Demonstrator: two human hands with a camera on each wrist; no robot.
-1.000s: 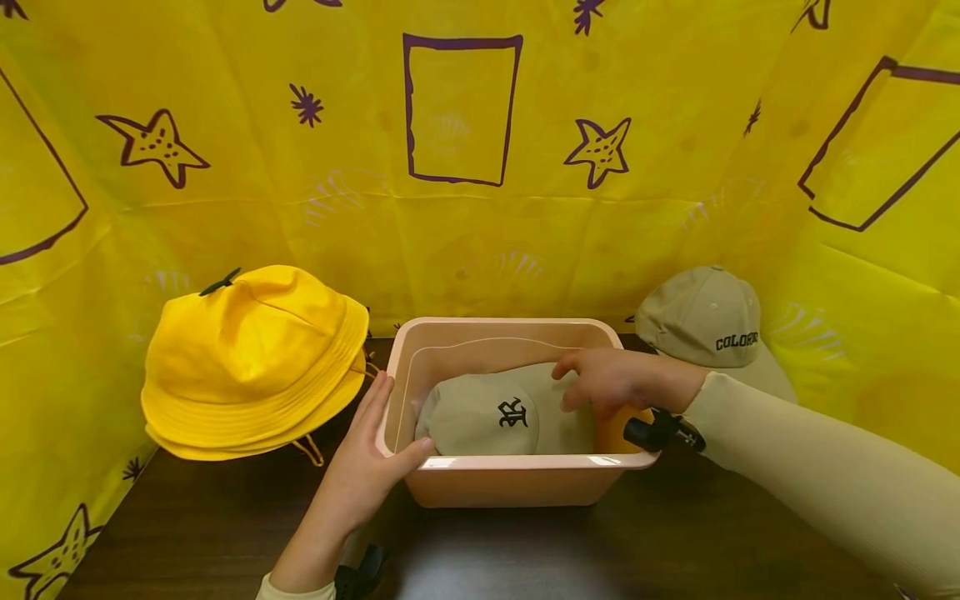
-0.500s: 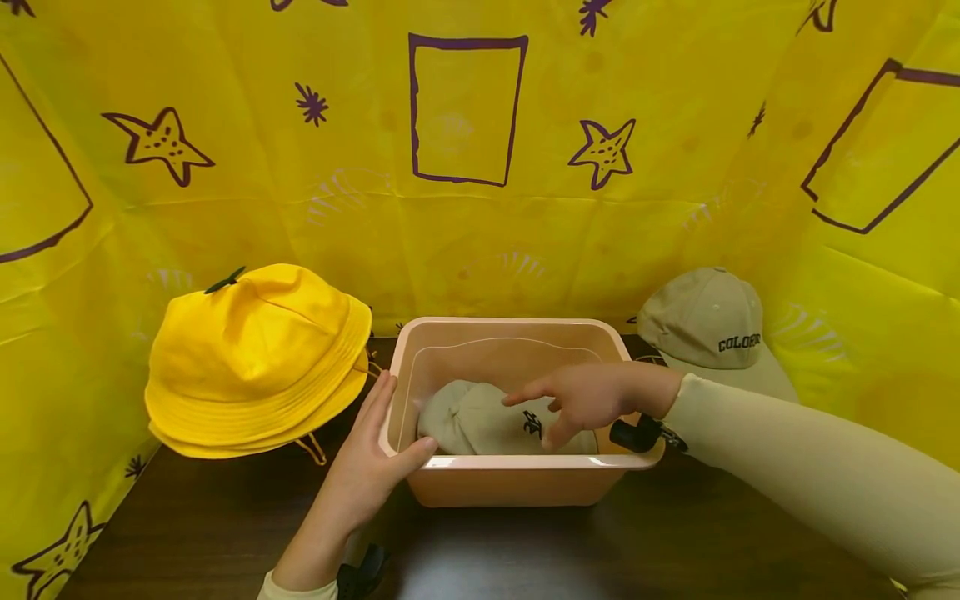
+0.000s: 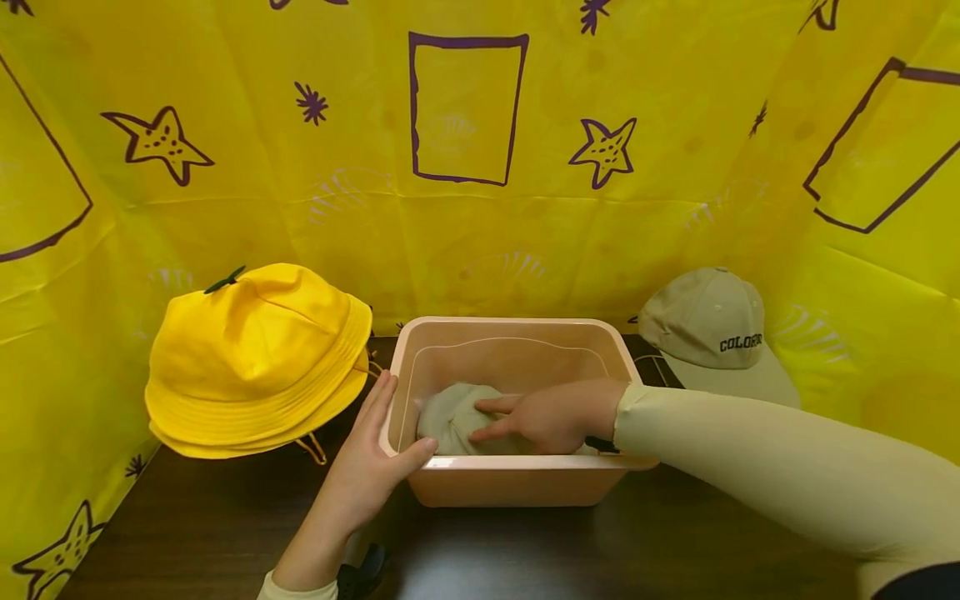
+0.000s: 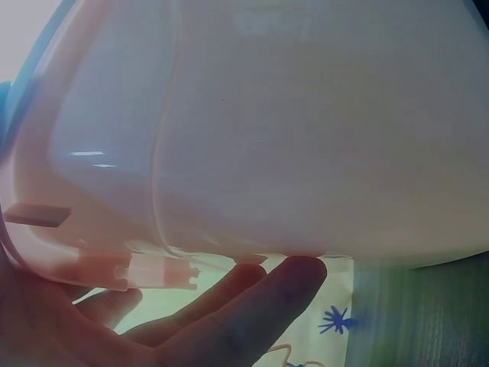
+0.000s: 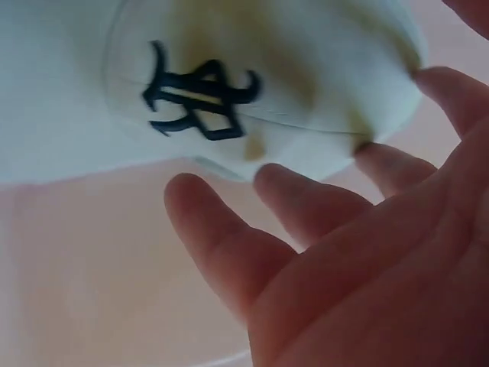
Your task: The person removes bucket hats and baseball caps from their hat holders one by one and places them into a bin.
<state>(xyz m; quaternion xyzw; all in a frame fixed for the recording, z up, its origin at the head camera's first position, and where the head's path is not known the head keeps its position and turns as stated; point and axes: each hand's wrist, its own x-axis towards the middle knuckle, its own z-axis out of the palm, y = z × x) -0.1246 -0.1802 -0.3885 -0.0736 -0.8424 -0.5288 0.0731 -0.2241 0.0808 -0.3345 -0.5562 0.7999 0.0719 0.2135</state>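
Note:
A peach plastic bin stands on the dark table with a beige cap lying inside it. My left hand grips the bin's left front corner, thumb over the rim and fingers along the outer wall. In the left wrist view, fingertips touch the bin's wall. My right hand reaches down into the bin over the cap, fingers spread. In the right wrist view, some of its fingertips touch the crown of the cap, near a black embroidered letter; the crown looks dented.
Stacked yellow bucket hats with a green sprout stand left of the bin. A second beige cap, lettered in black, sits at the right. Yellow printed cloth walls in the back and sides of the dark tabletop.
My right hand has moved left and lower into the bin, onto the cap's crown, which has sunk and dented. The left hand stays on the corner.

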